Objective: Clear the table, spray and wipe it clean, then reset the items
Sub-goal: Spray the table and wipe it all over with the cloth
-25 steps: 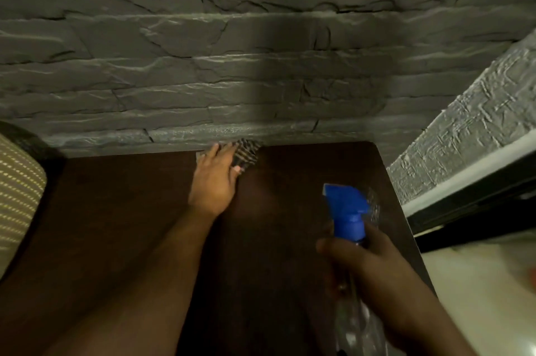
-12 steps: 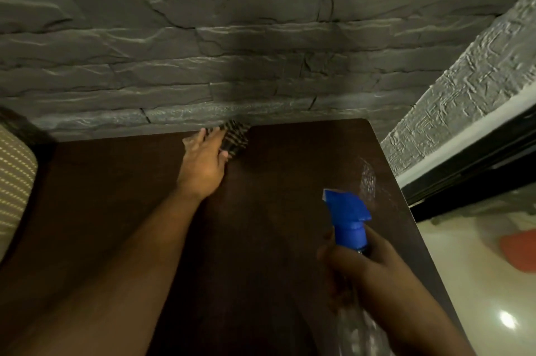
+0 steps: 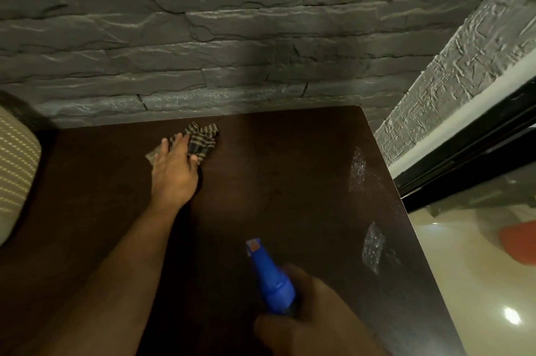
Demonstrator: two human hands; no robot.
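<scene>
Dark wood table (image 3: 275, 181): a striped cloth (image 3: 200, 139) is pressed flat near its far edge by the left hand (image 3: 174, 170). A blue-headed spray bottle (image 3: 271, 277) is gripped by the right hand (image 3: 313, 318) at the near right; its contents cannot be told.

We see a dark brown wooden bench (image 3: 290, 181) with pale whitish spray patches (image 3: 359, 170), a crumpled cloth checked in tan and dark grey (image 3: 203, 139), a bright blue plastic spray nozzle (image 3: 271, 280), a grey stone-textured wall (image 3: 232, 36) and a beige cushion with pale dotted stripes (image 3: 14, 175).
</scene>
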